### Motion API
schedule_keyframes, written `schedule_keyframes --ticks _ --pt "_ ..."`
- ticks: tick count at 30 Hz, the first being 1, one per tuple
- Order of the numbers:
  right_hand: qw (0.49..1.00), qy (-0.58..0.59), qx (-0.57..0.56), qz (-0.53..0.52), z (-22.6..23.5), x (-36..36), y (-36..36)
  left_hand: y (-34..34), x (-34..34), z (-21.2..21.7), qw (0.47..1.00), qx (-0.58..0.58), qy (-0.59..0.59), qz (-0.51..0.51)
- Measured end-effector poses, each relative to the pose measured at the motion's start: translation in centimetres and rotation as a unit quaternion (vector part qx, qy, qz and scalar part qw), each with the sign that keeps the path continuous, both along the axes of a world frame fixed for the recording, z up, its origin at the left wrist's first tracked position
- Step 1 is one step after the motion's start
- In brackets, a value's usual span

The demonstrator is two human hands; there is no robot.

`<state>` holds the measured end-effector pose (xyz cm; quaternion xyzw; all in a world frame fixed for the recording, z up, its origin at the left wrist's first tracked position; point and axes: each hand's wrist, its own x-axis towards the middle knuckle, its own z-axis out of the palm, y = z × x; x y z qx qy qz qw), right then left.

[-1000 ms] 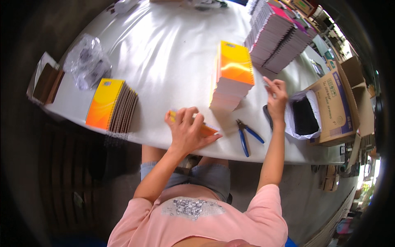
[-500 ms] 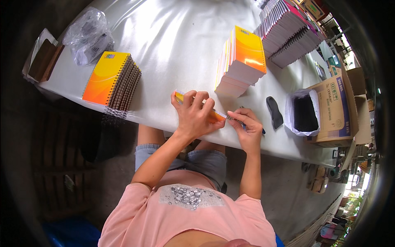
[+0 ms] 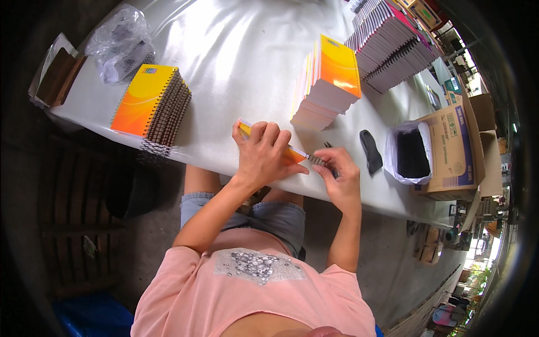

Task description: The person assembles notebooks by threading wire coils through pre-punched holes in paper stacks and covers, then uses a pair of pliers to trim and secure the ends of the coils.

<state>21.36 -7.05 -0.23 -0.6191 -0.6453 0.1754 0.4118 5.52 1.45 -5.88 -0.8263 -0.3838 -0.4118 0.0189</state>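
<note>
while a white-covered table [image 3: 224,84] bears most of what is in view, a cardboard carton [image 3: 457,143] sits on it to the right of a tall stack [image 3: 339,70] of yellow-and-orange covered paper blocks. just behind and right of that tall stack rise pink-topped spiral notebooks [image 3: 387,53]. well to the tall stack's left stands a pile of yellow-and-orange spiral notebooks [image 3: 143,106]; a crumpled clear plastic bag [image 3: 119,48] lies farther left of it. to the tall stack's right, a white bag [image 3: 388,160] holds something black. on the tall stack's near side, a little left, the left hand [image 3: 261,150] arches over a tilted yellow-and-orange notebook [image 3: 293,156], gripping it with bent fingers. directly on the tall stack's near side is the right hand [image 3: 341,171], thumb and fingertips pressed together. a flat dark strap-like thing [image 3: 370,153] lies near and right of the tall stack. nearer than the tall stack show the tips of pliers [image 3: 328,145], the rest mostly hidden. smallest, a thin dark coil [image 3: 316,160] is pinched in the right hand, at the held notebook's right end.
</note>
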Motion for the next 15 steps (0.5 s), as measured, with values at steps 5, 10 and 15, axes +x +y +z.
schedule_keyframes --ticks 5,10,15 --pt "0.986 0.067 -0.131 0.077 -0.4 1.1 -0.1 0.1 -0.6 -0.2 0.999 -0.004 0.037 -0.004" --pt "0.963 -0.171 -0.064 -0.2 -1.6 6.3 0.2 0.8 -1.5 0.0 0.999 0.01 0.026 -0.04" --pt "0.83 -0.384 -0.142 -0.378 -5.6 12.5 -0.8 1.0 -1.5 0.5 0.993 -0.038 -0.017 -0.111"
